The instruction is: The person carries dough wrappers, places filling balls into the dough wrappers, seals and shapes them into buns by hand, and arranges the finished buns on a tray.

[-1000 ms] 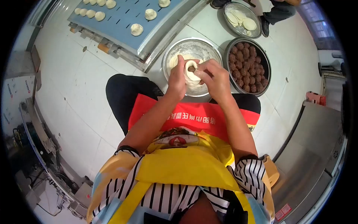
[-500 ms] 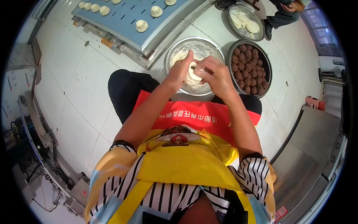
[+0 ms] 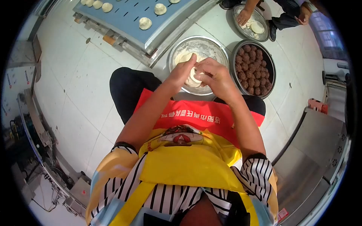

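Between my two hands is a pale dough bun [image 3: 194, 76], its top gathered under my fingers. My left hand [image 3: 181, 72] cups it from the left, with the thumb along its edge. From the right, my right hand [image 3: 215, 74] pinches the bun's rim with bent fingers. Whatever lies inside the dough is hidden by the fingers. Both hands are above a metal bowl [image 3: 222, 52] whose inside is dusted with flour.
A round pan [image 3: 274, 71] of brown filling balls stands right of the bowl. Beyond it, a co-worker's hand [image 3: 244, 16] reaches into a tray [image 3: 264, 37] of flat dough rounds. At upper left, a blue slotted conveyor [image 3: 126, 22] carries several dough buns [image 3: 145, 23].
The opening at the bun's top looks smaller, with my right fingers closer over it. A co-worker's hand has come into the tray of dough rounds.
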The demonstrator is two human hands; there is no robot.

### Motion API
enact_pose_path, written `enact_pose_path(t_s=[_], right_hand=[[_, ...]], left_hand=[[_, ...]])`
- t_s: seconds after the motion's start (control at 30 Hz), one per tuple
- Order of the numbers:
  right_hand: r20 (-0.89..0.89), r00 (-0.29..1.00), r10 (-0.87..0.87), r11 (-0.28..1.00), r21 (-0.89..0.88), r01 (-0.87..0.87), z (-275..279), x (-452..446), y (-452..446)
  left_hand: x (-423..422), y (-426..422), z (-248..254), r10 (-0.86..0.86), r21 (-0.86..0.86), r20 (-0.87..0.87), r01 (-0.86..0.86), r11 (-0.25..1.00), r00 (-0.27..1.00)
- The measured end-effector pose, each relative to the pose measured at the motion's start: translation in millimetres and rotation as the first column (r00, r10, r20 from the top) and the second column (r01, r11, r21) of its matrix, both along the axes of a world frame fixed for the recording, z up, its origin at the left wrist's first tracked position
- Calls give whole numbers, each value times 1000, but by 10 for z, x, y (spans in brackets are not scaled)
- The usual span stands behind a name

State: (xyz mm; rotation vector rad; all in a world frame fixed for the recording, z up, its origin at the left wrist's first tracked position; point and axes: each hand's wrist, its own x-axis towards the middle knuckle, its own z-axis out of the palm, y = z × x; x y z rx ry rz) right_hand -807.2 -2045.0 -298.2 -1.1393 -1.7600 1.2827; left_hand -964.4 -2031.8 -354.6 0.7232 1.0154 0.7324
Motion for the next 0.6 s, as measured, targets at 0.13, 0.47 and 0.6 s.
enact_pose_path(t_s=[0.13,0.47,0.6], right_hand=[[202,978,-49,984,175,14,52,-48,-73],[-123,954,-275,942,-233,241,-97,-54,-27],[101,982,-157,987,36,154,-146,-39,-14]], left_hand=[[-59,65,175,-122,-171,-34,114,979,992],[-197,125,161,-250,-99,86,258,961,965],[-48,-53,-40,-65,-80,83,72,994,994]])
